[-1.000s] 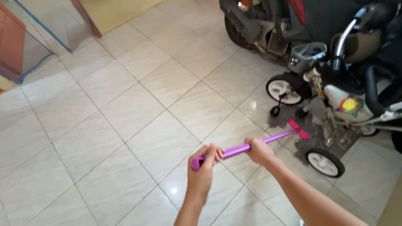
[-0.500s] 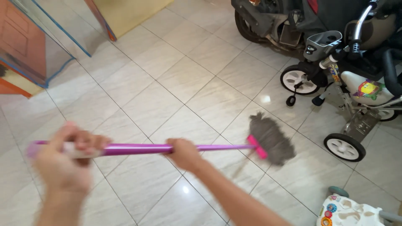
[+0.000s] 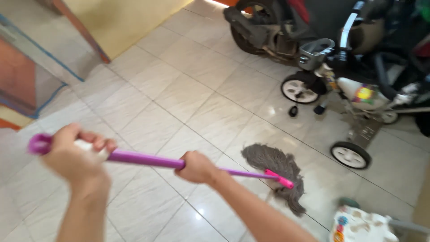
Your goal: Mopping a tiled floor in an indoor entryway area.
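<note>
I hold a mop with a purple handle in both hands. My left hand grips the near end of the handle at the left. Farther along the shaft, my right hand is closed around it. The grey stringy mop head with its pink clamp lies on the pale tiled floor, in front of a child's tricycle.
The tricycle with white wheels stands at the right, with a dark motorbike behind it. A white toy with stickers sits at the bottom right. A yellow wall and a glass-fronted panel with blue edging lie at the upper left.
The mop head has been drawn back from under the tricycle and swept left and nearer to me. My left hand has moved out to the left with the handle.
</note>
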